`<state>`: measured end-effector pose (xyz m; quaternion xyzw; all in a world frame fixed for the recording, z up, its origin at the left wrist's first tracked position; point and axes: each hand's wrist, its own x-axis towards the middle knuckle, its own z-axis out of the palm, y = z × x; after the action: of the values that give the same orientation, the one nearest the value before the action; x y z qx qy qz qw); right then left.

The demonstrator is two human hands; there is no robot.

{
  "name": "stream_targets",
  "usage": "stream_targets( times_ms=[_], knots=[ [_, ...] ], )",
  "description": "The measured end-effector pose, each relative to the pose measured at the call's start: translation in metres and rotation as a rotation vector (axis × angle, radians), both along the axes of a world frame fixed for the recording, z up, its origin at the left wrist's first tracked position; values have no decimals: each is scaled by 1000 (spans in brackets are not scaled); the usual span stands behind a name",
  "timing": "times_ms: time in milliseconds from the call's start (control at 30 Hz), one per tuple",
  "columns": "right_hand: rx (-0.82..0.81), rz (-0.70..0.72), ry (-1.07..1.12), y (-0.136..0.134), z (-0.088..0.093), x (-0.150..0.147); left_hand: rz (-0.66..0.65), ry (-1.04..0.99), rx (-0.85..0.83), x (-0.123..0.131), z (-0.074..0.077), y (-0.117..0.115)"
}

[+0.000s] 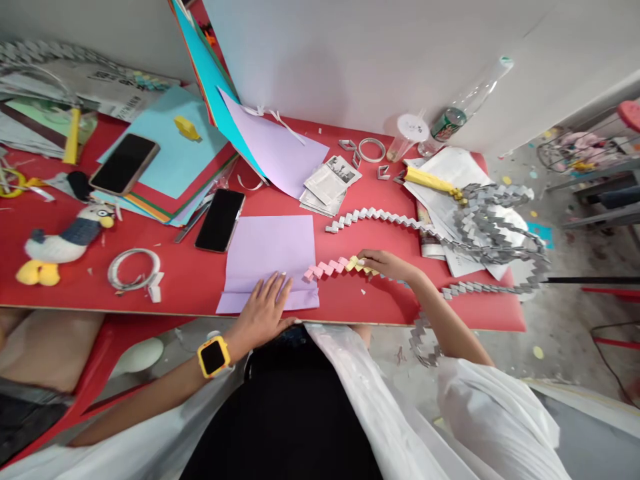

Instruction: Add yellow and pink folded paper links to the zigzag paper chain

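A sheet of purple paper (270, 247) lies on the red table, with a fold running across its near end. My left hand (267, 308) rests on that fold with fingers stretched out flat, a yellow watch on its wrist. To the right of the sheet, my right hand (387, 265) has its fingers closed over the yellow part of a zigzag folded-paper chain (327, 269). The chain's pink end reaches the sheet's right edge, and light blue links show under my right hand. Beyond it curves a grey and white folded-paper chain (385, 215).
Two phones (220, 220) (125, 163), coloured paper (175, 147) and a stuffed bird (67, 240) lie left. Newspaper pieces (333, 180), a lidded cup (407, 137), a bottle (457, 117) and a yellow umbrella-like item (433, 182) are behind. Another person's leg (50, 347) shows at lower left.
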<state>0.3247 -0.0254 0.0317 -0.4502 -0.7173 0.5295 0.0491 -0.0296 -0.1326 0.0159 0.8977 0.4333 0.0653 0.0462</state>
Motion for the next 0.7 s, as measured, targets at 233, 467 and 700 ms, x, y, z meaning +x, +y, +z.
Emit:
stream_targets(
  times_ms=[233, 467, 700],
  knots=[
    [7, 74, -25, -4, 2, -7, 134, -107, -285, 4, 5, -4],
    [-37, 159, -55, -18, 9, -19, 74, -288, -327, -1, 4, 7],
    [148, 244, -226, -35, 15, -32, 87, -187, -55, 5, -8, 11]
  ],
)
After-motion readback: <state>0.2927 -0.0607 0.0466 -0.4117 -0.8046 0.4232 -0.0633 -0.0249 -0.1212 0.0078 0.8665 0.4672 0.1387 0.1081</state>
